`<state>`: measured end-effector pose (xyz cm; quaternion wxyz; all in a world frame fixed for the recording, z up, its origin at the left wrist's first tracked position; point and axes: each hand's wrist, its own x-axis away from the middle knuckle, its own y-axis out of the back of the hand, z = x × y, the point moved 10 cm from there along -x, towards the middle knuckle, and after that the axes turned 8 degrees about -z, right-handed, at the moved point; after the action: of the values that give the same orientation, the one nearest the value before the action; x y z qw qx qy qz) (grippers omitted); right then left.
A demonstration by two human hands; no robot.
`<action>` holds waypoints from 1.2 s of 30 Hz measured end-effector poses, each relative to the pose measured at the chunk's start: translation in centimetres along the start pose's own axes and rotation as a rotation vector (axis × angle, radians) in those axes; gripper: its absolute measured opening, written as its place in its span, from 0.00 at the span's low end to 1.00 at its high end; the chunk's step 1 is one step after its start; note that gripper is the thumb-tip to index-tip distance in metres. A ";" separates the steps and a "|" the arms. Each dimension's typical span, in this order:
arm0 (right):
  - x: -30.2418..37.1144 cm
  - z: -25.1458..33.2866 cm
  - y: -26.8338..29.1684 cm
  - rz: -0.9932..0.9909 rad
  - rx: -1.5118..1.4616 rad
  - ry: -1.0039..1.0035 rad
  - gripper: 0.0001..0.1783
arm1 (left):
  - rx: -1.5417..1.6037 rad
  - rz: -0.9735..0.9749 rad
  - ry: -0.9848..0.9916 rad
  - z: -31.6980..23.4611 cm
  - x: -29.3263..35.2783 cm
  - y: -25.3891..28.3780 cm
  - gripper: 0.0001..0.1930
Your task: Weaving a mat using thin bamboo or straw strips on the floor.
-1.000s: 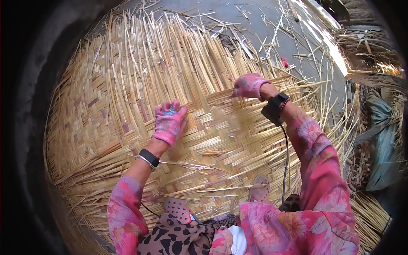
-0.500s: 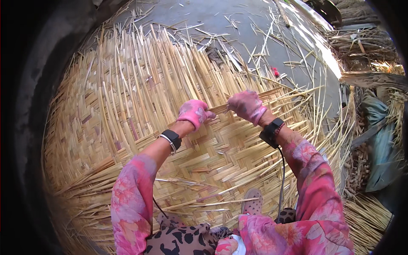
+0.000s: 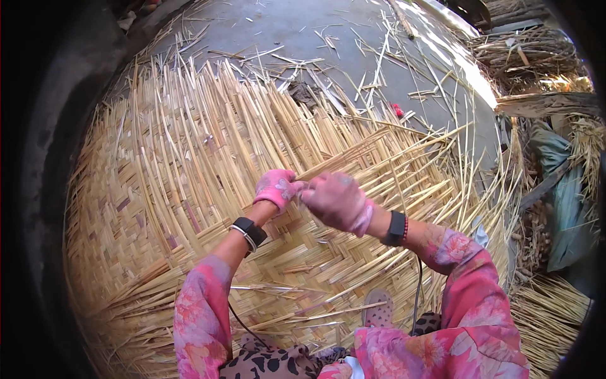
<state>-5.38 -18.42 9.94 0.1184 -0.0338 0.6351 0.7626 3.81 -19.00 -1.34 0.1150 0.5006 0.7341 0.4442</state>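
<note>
Both gloved hands meet over the woven reed mat [image 3: 189, 208] on the concrete floor [image 3: 303, 31]: left hand [image 3: 276, 188] and right hand [image 3: 336, 201] each pinch one flat reed strip [image 3: 341, 158]. Near part appears interlaced; far strips lie loose, seemingly unwoven. The fingertips are blurred, the mat's edges cut off.

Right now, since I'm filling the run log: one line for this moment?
left hand: gripping reed strip | right hand: gripping same strip | woven mat: half woven, loose ends toward concrete floor
</note>
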 end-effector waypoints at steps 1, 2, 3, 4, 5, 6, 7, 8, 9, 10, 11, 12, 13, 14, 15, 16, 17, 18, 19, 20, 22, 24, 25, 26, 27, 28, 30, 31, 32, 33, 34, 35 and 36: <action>1.4 0.5 -3.0 0.187 -0.085 -0.039 0.05 | -0.024 0.062 -0.026 -0.5 0.0 -0.1 0.20; 2.3 0.0 -4.2 0.187 -0.074 -0.048 0.05 | -0.047 0.107 -0.043 -1.0 0.1 -0.1 0.21; 3.8 -1.8 -6.9 0.264 -0.405 -0.283 0.06 | -0.045 0.111 -0.049 -1.3 0.1 0.2 0.21; 4.8 -2.4 -8.1 0.337 -0.739 -0.517 0.08 | -0.040 0.135 -0.062 -1.6 0.1 0.3 0.21; 4.8 -2.9 -8.0 0.340 -0.740 -0.521 0.08 | -0.036 0.158 -0.074 -1.8 0.2 0.1 0.21; 5.5 -5.4 -8.1 0.246 -1.044 -0.817 0.10 | -0.048 0.103 -0.136 -2.4 0.0 0.4 0.21; 6.1 -6.7 -8.4 0.134 -1.348 -1.110 0.13 | -0.053 0.104 -0.131 -1.9 0.4 0.3 0.21; 6.9 -9.2 -9.4 -0.099 -1.529 -1.150 0.13 | 0.092 0.109 -0.119 -2.4 0.5 0.0 0.22; 7.6 -12.0 -11.4 -0.217 -1.694 -1.134 0.14 | 0.239 0.117 -0.113 -3.3 0.4 -0.2 0.23; 6.7 -10.7 -11.1 -0.096 -1.651 -1.117 0.14 | 0.095 0.116 -0.110 -2.8 0.6 0.7 0.23; 6.5 -9.6 -9.9 0.015 -1.597 -1.098 0.14 | 0.092 0.114 -0.096 -2.5 0.7 0.9 0.23; 6.4 -9.7 -10.1 0.028 -1.605 -1.094 0.14 | 0.033 0.087 -0.144 -2.6 0.8 1.3 0.23; 6.3 -10.2 -9.4 0.062 -1.560 -1.019 0.14 | -0.018 0.063 -0.207 -3.4 0.7 1.3 0.23; 6.0 -10.5 -8.9 0.095 -1.514 -0.946 0.15 | -0.044 0.021 -0.252 -4.3 1.0 1.7 0.22; 6.0 -10.9 -8.7 0.097 -1.510 -0.950 0.15 | -0.039 0.022 -0.253 -4.3 1.2 1.2 0.22; 4.8 -10.5 -8.0 0.082 -1.572 -0.850 0.17 | -0.029 -0.047 -0.251 -3.9 1.3 1.3 0.22; 3.6 -10.1 -7.4 0.067 -1.632 -0.748 0.20 | -0.019 -0.115 -0.250 -3.5 1.5 1.5 0.22; 2.7 -10.2 -7.1 0.080 -1.613 -0.700 0.27 | -0.023 -0.115 -0.247 -3.0 1.6 1.0 0.22; 2.4 -10.9 -7.6 0.052 -1.595 -0.749 0.29 | -0.009 -0.239 -0.271 -3.2 1.9 1.8 0.22; 2.0 -11.3 -7.7 0.066 -1.601 -0.755 0.30 | 0.005 -0.363 -0.295 -3.3 2.2 2.6 0.22; 0.9 -12.0 -8.1 0.099 -1.512 -0.760 0.28 | 0.022 -0.391 -0.283 -2.8 2.4 2.4 0.21; -0.2 -13.5 -8.7 0.209 -1.229 -0.642 0.29 | 0.049 -0.420 -0.284 -3.2 2.3 2.3 0.21; -0.6 -13.1 -9.6 0.316 -0.953 -0.512 0.30 | 0.143 -0.459 -0.225 -2.3 2.1 2.6 0.21; -1.8 -11.6 -9.4 0.320 -0.965 -0.507 0.30 | 0.233 -0.501 -0.157 -0.9 2.3 3.0 0.21; -3.0 -11.2 -9.2 0.320 -0.723 -0.519 0.26 | 0.224 -0.500 -0.147 -0.1 2.5 3.1 0.21; -3.4 -11.7 -8.2 0.310 -0.464 -0.533 0.22 | 0.246 -0.518 -0.160 -0.3 2.6 3.5 0.21; -3.0 -13.7 -10.3 0.317 -0.546 -0.650 0.22 | 0.273 -0.538 -0.176 -0.9 2.7 3.7 0.21; -2.8 -14.0 -11.2 0.327 -0.642 -0.759 0.23 | 0.325 -0.583 -0.194 -1.1 3.3 4.3 0.21; -3.2 -14.7 -10.0 0.196 -0.504 -0.700 0.19 | 0.377 -0.629 -0.212 -1.2 3.8 4.9 0.20; -2.9 -14.8 -10.1 0.199 -0.504 -0.696 0.19 | 0.378 -0.632 -0.208 -1.2 4.0 5.0 0.20; -2.9 -14.6 -9.9 0.179 -0.587 -0.722 0.20 | 0.359 -0.645 -0.223 -1.3 4.2 5.2 0.19; -2.9 -14.3 -9.7 0.160 -0.668 -0.747 0.20 | 0.341 -0.658 -0.239 -1.3 4.4 5.4 0.18; -2.9 -13.5 -10.0 0.196 -0.813 -0.766 0.19 | 0.341 -0.665 -0.232 -1.1 4.7 5.5 0.18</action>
<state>-1.62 -30.38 -1.70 0.2466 0.2616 0.2023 0.9109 4.39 -15.09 4.76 0.2498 0.2943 0.9017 0.1948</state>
